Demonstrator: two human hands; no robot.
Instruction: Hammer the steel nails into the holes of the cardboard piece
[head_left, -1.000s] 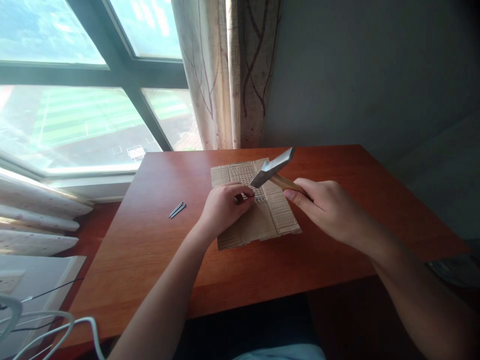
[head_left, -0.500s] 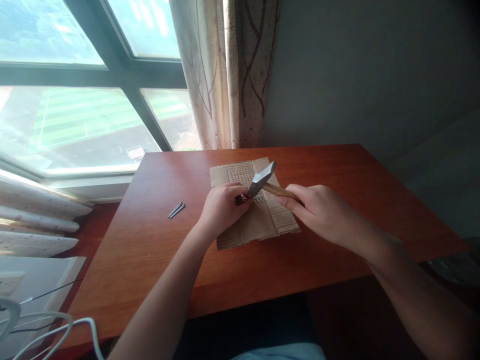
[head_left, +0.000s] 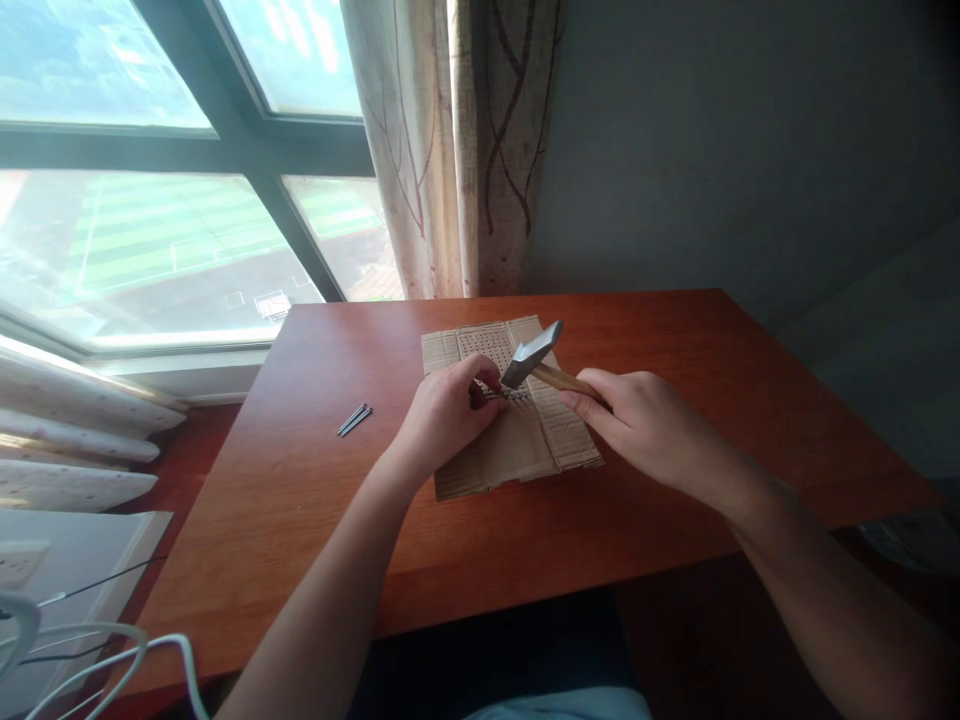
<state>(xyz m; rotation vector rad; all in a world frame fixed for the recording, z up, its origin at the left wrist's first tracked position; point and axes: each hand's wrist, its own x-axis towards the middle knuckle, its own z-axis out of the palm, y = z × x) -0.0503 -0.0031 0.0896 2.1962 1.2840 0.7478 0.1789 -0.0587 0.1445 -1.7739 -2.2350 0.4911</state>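
Note:
My right hand [head_left: 637,415] grips the wooden handle of a hammer [head_left: 534,355], its metal head tilted over a sheet of corrugated cardboard [head_left: 517,450]. Under the hammer head, my left hand [head_left: 454,410] is closed in a pinch on what looks like a thin nail, mostly hidden by the fingers. The hand rests on the cardboard, beside an area punched with rows of small holes [head_left: 486,345]. Left of this hand, several loose nails [head_left: 355,419] lie together on the table.
The cardboard lies on a reddish-brown wooden table [head_left: 675,340]. Behind it hang a patterned curtain [head_left: 420,150] and a grey wall [head_left: 675,150]. A large window [head_left: 165,240] is at the left. White cables [head_left: 150,645] curl near the table's front left corner.
The hammer head has shifted slightly right and up from the left fingertips. My left index finger has risen a little, so the pinch looks looser.

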